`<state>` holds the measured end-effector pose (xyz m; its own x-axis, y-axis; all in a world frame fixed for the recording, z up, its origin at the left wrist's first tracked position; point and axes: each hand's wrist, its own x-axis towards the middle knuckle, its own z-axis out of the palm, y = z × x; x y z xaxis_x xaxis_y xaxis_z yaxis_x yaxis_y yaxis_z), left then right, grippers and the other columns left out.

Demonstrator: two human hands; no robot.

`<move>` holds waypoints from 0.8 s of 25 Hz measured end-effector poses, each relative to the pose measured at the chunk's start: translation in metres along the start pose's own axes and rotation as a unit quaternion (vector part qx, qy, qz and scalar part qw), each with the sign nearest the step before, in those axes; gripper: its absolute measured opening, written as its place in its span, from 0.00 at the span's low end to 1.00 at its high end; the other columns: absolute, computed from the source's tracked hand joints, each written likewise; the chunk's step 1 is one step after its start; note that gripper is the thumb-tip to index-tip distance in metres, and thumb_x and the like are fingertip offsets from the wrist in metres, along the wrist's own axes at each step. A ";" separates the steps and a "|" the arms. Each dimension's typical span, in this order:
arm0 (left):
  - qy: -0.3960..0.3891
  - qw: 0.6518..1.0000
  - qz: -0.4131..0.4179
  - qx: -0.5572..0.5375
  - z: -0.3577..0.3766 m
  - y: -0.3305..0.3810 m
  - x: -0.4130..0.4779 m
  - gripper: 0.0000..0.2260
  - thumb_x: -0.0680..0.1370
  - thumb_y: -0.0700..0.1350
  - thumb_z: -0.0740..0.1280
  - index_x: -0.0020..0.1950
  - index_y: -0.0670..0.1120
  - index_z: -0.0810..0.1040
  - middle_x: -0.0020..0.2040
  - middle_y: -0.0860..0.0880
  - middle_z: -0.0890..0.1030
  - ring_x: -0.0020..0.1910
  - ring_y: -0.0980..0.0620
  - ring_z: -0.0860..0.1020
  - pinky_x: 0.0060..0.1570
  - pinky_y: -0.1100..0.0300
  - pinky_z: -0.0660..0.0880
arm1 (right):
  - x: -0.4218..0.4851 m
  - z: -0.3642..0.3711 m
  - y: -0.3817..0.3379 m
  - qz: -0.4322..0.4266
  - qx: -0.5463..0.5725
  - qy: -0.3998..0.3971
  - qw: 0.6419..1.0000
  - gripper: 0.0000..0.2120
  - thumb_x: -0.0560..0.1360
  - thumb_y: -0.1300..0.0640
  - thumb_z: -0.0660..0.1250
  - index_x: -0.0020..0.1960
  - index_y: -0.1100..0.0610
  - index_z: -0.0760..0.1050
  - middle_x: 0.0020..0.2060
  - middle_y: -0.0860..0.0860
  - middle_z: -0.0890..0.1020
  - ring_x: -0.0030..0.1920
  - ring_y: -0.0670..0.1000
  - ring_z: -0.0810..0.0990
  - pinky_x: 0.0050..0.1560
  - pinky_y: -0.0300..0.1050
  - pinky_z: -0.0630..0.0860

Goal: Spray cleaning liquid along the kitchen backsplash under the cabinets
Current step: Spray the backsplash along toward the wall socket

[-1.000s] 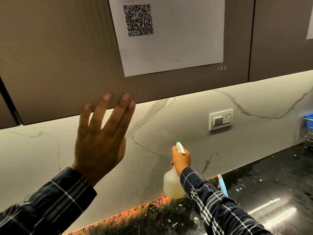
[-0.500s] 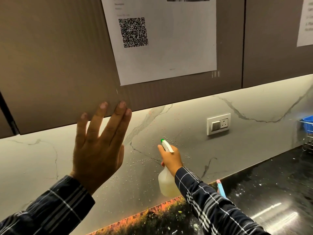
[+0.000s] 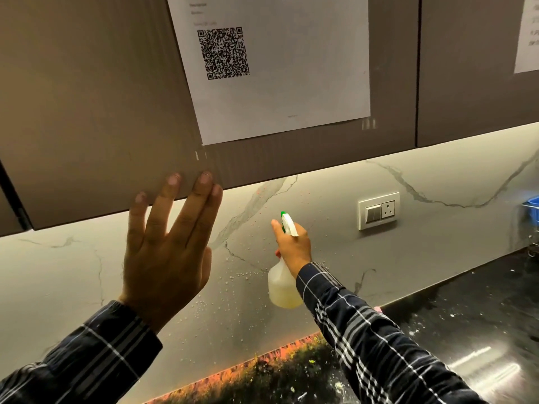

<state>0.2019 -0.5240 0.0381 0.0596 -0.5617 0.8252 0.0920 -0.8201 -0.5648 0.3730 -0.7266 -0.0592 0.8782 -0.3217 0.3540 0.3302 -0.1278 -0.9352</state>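
Overspray is the main hazard here. The right hand is wrapped around the neck of the translucent white plastic spray bottle with a green-tipped nozzle, one finger reaching forward by the spray head; whether it rests on the trigger cannot be told. The bottle hangs just in front of the pale grey marble-veined backsplash, nozzle pointing up and to the left, toward the strip under the brown matte wall cabinet. Droplets already bead on the stone left of and below the bottle.

To the right, set in the same wall, sits the white switch-and-socket plate. If the sweep runs that way, mist could reach the socket, so that stretch likely needs care or a pause.

The left hand is held flat and spread, fingertips touching the cabinet's lower edge, near the bottom corner of the white printed sheet with a QR code. A burst aimed too high would probably wet that paper or the hand.

Runoff may pool on the glossy black speckled countertop below.
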 end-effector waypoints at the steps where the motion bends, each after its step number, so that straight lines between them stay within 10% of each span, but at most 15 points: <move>1: 0.000 1.000 0.000 -0.001 0.000 0.000 0.000 0.33 0.81 0.44 0.59 0.85 0.43 0.52 0.82 0.43 0.60 0.79 0.37 0.58 0.81 0.41 0.46 | 0.002 0.001 0.000 -0.021 -0.021 0.011 1.000 0.18 0.78 0.46 0.68 0.33 0.52 0.71 0.27 0.50 0.75 0.25 0.55 0.77 0.26 0.48 0.78; 11: -0.006 1.000 0.001 -0.003 -0.003 0.000 0.001 0.33 0.81 0.44 0.58 0.85 0.43 0.52 0.82 0.42 0.61 0.78 0.36 0.59 0.81 0.41 0.46 | 0.024 0.008 -0.040 -0.159 -0.184 -0.062 0.968 0.20 0.76 0.38 0.65 0.39 0.55 0.75 0.33 0.52 0.79 0.33 0.57 0.79 0.33 0.51 0.79; 14: -0.013 1.000 0.002 -0.004 -0.005 0.000 0.001 0.34 0.80 0.44 0.60 0.85 0.43 0.52 0.83 0.43 0.59 0.79 0.37 0.57 0.81 0.40 0.46 | 0.027 0.006 -0.047 -0.143 -0.208 -0.040 0.967 0.16 0.79 0.45 0.63 0.39 0.55 0.73 0.35 0.53 0.78 0.35 0.58 0.75 0.35 0.47 0.70; 20: -0.022 1.000 -0.002 -0.013 -0.008 0.001 0.002 0.32 0.80 0.44 0.58 0.84 0.43 0.52 0.82 0.42 0.61 0.79 0.36 0.59 0.80 0.40 0.47 | 0.027 0.004 -0.049 -0.082 -0.131 -0.027 0.988 0.19 0.76 0.39 0.64 0.38 0.55 0.76 0.33 0.54 0.81 0.34 0.59 0.82 0.36 0.57 0.84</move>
<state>0.1939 -0.5269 0.0391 0.1036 -0.5535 0.8264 0.0667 -0.8251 -0.5610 0.3817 -0.7254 -0.0037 0.8400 -0.2259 0.4933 0.3752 -0.4150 -0.8289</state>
